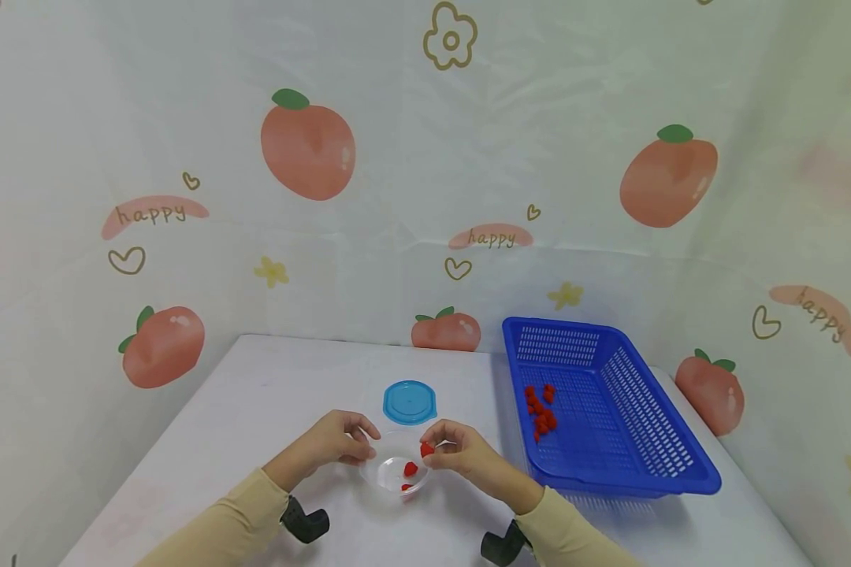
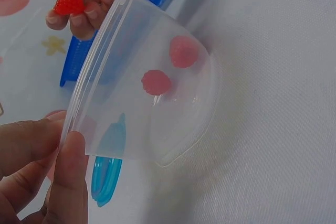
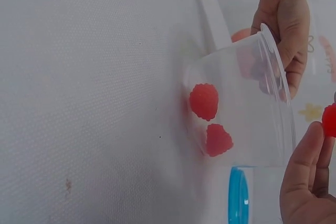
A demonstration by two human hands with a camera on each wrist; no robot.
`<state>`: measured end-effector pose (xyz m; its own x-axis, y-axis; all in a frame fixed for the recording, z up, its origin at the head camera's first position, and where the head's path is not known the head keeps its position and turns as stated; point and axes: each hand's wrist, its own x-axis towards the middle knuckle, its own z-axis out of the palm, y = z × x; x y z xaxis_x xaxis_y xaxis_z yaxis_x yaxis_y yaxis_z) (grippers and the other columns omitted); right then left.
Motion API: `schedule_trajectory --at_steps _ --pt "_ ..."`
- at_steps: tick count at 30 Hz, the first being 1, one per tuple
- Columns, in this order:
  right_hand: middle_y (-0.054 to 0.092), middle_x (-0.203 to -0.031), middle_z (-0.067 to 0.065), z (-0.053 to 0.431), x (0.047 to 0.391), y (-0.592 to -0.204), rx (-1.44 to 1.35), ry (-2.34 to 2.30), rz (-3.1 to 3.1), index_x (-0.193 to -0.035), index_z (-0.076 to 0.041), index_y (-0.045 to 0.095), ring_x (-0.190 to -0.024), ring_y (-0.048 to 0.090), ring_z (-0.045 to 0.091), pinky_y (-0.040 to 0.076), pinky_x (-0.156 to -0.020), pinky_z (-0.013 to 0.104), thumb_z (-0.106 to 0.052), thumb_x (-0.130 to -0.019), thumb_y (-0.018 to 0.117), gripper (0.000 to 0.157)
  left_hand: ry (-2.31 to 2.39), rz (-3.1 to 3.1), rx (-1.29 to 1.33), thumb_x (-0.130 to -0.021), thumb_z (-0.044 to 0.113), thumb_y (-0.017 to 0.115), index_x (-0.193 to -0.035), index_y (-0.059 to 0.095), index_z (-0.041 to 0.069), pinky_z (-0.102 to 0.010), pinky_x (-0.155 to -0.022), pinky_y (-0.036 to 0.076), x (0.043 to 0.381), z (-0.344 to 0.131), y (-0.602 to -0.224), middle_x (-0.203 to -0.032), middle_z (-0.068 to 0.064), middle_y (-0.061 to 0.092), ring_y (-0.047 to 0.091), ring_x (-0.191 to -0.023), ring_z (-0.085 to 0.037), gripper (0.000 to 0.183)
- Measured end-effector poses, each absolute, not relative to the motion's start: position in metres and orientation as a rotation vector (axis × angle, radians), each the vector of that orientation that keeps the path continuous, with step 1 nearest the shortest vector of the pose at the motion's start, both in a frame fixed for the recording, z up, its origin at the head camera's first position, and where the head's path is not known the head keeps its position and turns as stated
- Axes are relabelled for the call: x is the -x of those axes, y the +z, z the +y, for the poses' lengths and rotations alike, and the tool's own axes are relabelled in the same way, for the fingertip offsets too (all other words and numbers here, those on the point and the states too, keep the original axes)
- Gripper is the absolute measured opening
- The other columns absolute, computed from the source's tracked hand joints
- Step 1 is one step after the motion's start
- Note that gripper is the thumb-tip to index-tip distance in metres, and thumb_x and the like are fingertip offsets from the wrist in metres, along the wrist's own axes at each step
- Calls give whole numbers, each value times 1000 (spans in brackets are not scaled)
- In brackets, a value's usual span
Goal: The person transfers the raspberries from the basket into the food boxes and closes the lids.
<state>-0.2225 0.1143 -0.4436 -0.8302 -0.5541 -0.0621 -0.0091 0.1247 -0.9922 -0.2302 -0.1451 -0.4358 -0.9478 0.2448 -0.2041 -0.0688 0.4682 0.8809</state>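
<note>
A clear plastic bowl (image 1: 388,475) stands on the white table with two red raspberries (image 3: 204,102) at its bottom. My left hand (image 1: 335,439) pinches the bowl's rim between thumb and fingers on the left side, as the left wrist view shows. Over the right side of the rim, my right hand (image 1: 471,458) holds another raspberry (image 2: 70,3) between its thumb and fingertips. That berry is above the bowl's opening, apart from the ones inside. A round light-blue lid (image 1: 409,402) lies on the table just behind the bowl.
A large blue slotted basket (image 1: 613,487) stands to the right, with several more raspberries (image 1: 542,419) along its left side. A white cloth backdrop (image 1: 390,157) with printed fruit hangs behind the table. Black wrist mounts (image 1: 305,522) sit below both hands.
</note>
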Motion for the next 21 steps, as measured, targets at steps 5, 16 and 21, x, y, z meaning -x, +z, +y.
schedule_trajectory --at_steps 5,16,21 --pt "60 -99 2 114 221 -443 540 -1767 1987 -112 8 55 -86 57 15 52 -80 21 -6 -87 68 31 1472 2417 -156 -80 7 77 -100 67 0 -28 -65 59 231 -145 -436 -78 -6 58 60 -64 -15 24" --pt "60 -96 1 113 222 -444 528 -1751 2029 -109 6 57 -83 54 16 50 -75 19 -5 -85 70 30 1482 2411 -158 -80 6 77 -101 67 -1 -28 -65 59 231 -145 -437 -77 -6 58 60 -64 -15 24" --pt "60 -97 1 113 221 -444 531 -1745 2029 -109 6 57 -83 53 15 50 -74 19 -5 -85 70 30 1475 2415 -162 -80 8 77 -101 67 0 -28 -65 59 231 -146 -437 -78 -6 58 61 -64 -15 24"
